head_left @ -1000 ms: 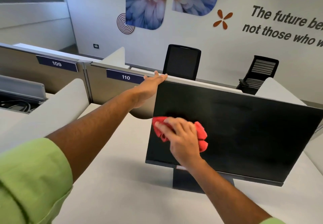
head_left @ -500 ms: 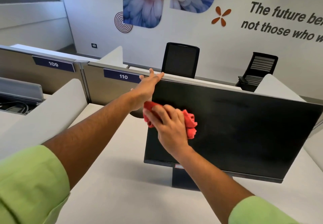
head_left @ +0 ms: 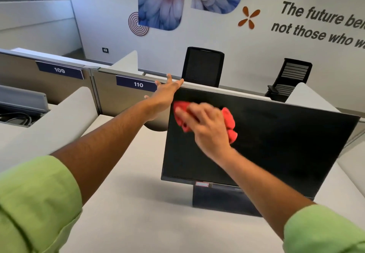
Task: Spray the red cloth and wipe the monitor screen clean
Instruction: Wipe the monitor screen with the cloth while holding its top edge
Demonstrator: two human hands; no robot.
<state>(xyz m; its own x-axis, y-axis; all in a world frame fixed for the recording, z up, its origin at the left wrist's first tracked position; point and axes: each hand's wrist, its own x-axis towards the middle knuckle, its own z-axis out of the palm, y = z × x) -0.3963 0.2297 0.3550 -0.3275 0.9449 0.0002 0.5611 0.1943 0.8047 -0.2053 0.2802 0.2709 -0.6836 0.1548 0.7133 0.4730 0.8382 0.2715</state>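
Head view, right hand (head_left: 207,128) pressing crumpled red cloth (head_left: 230,123) against black flat monitor screen (head_left: 276,144) near its top-left corner, fingers curled over cloth, left hand (head_left: 166,92) flat, fingers extended, bracing that corner, monitor on white desk (head_left: 138,203).

One head-worn view – looking forward and down; close over the desk (head_left: 122,203), walls beyond.

We are looking at an open-plan office | grey cubicle partitions (head_left: 122,94) carrying numbered blue plates (head_left: 136,84) | black mesh swivel chairs (head_left: 203,67) standing behind | slogan lettering (head_left: 320,25) running across the wall
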